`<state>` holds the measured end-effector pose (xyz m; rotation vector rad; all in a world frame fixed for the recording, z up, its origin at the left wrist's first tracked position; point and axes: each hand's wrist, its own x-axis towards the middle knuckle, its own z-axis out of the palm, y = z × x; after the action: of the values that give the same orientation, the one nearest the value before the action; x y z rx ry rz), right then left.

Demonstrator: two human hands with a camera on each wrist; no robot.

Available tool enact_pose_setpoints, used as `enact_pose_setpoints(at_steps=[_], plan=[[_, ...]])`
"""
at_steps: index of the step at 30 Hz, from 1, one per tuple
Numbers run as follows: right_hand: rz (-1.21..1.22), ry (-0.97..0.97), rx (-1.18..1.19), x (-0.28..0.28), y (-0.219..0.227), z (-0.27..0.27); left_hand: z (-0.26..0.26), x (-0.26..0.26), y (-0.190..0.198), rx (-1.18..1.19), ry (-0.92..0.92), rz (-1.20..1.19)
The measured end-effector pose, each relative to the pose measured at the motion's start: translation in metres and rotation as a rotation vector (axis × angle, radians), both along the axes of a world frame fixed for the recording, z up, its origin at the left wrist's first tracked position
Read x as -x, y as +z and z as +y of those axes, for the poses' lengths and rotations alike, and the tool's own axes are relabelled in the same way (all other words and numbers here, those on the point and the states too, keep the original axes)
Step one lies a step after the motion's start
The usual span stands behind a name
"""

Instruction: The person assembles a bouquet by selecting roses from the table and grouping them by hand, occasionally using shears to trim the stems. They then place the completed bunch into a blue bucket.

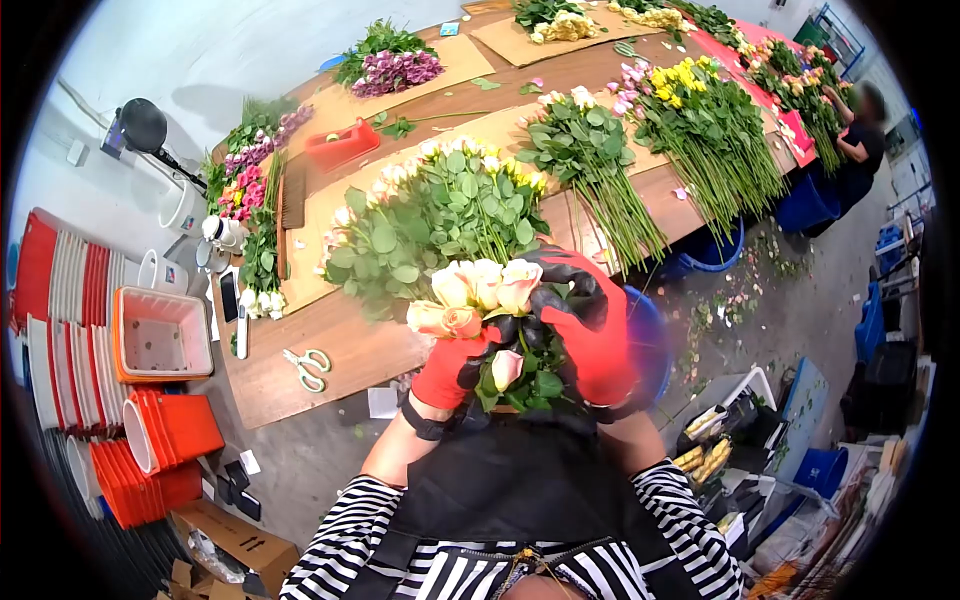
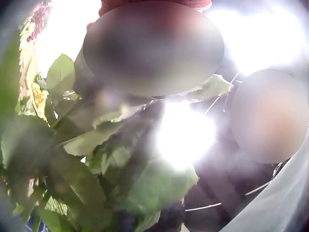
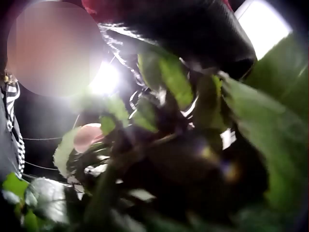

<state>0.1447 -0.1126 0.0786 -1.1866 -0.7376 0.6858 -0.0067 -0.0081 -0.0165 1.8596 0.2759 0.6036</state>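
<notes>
A bunch of peach and cream roses [image 1: 455, 285] is held close in front of the body, its green leaves [image 1: 540, 370] hanging below the blooms. My left hand [image 1: 452, 370], in a red and black glove, grips the stems just under the flower heads. On the other side, my right hand [image 1: 590, 335], gloved alike, curls its fingers at a peach rose [image 1: 520, 285] on the bunch's right edge. A single pink rose [image 1: 506, 370] sits lower, near the left hand. Leaves [image 2: 159, 188] fill much of the left wrist view; in the right wrist view, the black glove [image 3: 203, 38] is above leaves.
Cut roses [image 1: 440, 200] lie on cardboard across the wooden table [image 1: 300, 350], with more bunches [image 1: 700, 130] to the right. Scissors [image 1: 308, 368] rest near the front edge. Orange bins [image 1: 175, 430] stand at left, blue buckets [image 1: 650, 340] at right. Another person [image 1: 865, 140] works at far right.
</notes>
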Motion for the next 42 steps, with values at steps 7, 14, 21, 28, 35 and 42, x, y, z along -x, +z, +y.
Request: enact_pose_setpoints(at_steps=[7,14,21,28,35,42], plan=[[-0.044,-0.140,-0.066,0.012,-0.002,0.006,0.001,0.008,0.004,0.254,0.033,-0.014],[0.693,-0.057,-0.202,0.011,-0.019,0.011,-0.003,-0.006,0.008,0.455,-0.042,0.024],[-0.174,0.145,-0.302,-0.030,-0.020,-0.009,0.003,0.009,0.004,0.278,0.021,-0.004],[-0.720,-0.331,0.064,0.004,0.003,0.003,-0.010,0.004,-0.018,0.242,0.061,-0.148],[-0.154,-0.361,-0.149,0.012,-0.018,0.009,-0.012,0.002,-0.032,0.023,0.177,-0.107],[0.134,-0.071,0.137,-0.035,-0.054,-0.020,0.005,-0.007,0.040,1.299,0.000,-0.439]])
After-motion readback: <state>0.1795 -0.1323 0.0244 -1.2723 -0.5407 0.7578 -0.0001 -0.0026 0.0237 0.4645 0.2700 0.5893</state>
